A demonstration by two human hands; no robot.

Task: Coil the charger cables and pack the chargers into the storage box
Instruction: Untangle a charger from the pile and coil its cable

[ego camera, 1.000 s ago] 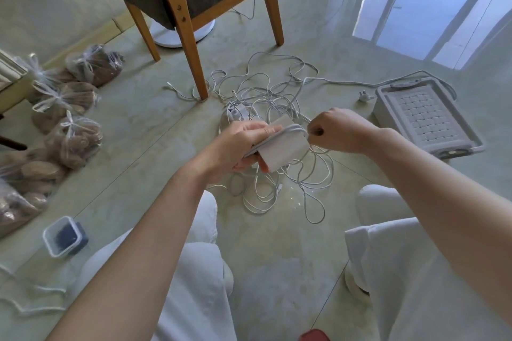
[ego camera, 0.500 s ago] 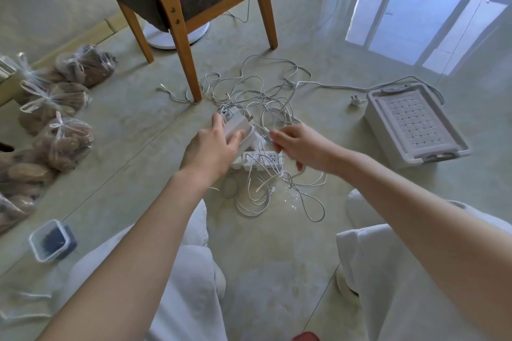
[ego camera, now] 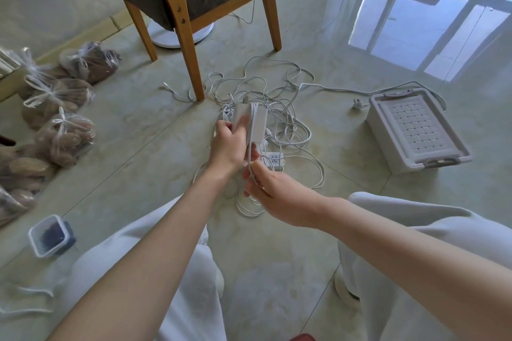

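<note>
Charger [ego camera: 256, 124] in left hand [ego camera: 228, 147], cable [ego camera: 250, 158] in right hand [ego camera: 270, 188]

Tiled floor [ego camera: 277, 271] bears tangled cables [ego camera: 279, 119], storage box [ego camera: 415, 130], tied bags [ego camera: 66, 135].

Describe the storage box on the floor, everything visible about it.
The storage box is pale grey, apparently plastic, rectangular, with its lid on; the lid has a raised grid pattern and darker latches at both short ends. It sits flat on the tiled floor, to the person's right. A white cable runs behind its far end; neither hand touches it.
</note>
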